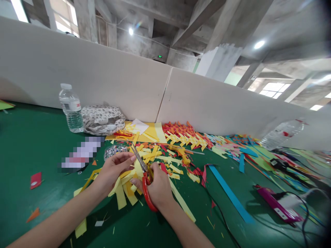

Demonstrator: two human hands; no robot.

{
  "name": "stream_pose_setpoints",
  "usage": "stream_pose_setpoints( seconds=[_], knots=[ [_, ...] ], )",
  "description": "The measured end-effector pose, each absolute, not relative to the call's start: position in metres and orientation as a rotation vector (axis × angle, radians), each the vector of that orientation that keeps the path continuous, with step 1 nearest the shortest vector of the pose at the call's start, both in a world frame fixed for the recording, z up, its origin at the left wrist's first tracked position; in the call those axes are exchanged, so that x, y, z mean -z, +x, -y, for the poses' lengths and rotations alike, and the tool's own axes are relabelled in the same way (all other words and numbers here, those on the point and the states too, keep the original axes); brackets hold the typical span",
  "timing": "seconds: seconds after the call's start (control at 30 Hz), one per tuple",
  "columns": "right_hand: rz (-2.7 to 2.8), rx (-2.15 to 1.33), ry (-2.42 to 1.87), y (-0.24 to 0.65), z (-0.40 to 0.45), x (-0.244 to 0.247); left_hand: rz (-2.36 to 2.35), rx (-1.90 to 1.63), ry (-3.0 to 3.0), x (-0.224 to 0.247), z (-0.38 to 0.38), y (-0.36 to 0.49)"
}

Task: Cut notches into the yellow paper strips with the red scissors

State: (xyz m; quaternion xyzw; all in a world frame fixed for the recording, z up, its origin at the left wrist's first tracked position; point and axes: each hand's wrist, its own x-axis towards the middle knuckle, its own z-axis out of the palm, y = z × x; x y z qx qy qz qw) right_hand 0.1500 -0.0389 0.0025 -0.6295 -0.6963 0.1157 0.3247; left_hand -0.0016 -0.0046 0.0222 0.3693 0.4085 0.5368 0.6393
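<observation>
Red-handled scissors [147,189] are gripped in my right hand [159,187], with the blades pointing up and to the left. Close to the blade tips is my left hand [115,170], its thumb and fingers pinched together; what they hold is too small to make out. Yellow paper strips [126,193] lie in a pile beneath and between both hands. Just behind the hands rests a yellow glue gun [183,155] among paper scraps. A bag of small round pieces [113,150] sits right behind my left hand.
A water bottle [71,108] stands by a patterned cloth bag [102,120] at the back left. Woven red and yellow paper pieces [184,134] lie along the white partition [103,75]. At right are a blue strip [230,193], a purple power strip [278,204], cables and another bottle [281,134].
</observation>
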Motion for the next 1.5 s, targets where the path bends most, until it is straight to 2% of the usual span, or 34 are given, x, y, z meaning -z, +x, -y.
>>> stream_pose_setpoints(
  seconds=[0.17, 0.37, 0.47, 0.73, 1.5],
  knots=[
    [1.713, -0.475, -1.524, 0.154, 0.034, 0.001, -0.931, -1.216, 0.881, -0.020, 0.004, -0.002],
    [1.363, -0.965, -1.187, 0.153, 0.028, -0.006, -0.930, -1.218, 0.906, -0.010, 0.001, -0.004],
    [1.317, -1.100, -1.149, 0.150, 0.025, -0.005, -0.965, -1.229, 0.895, -0.006, -0.002, -0.005],
    [1.284, -1.177, -1.159, 0.153, 0.018, 0.010, -1.000, -1.265, 0.854, -0.003, -0.007, -0.011],
    [1.234, -1.315, -1.092, 0.154, 0.017, 0.011, -0.986, -1.338, 0.831, 0.000, -0.013, -0.019]
  ],
)
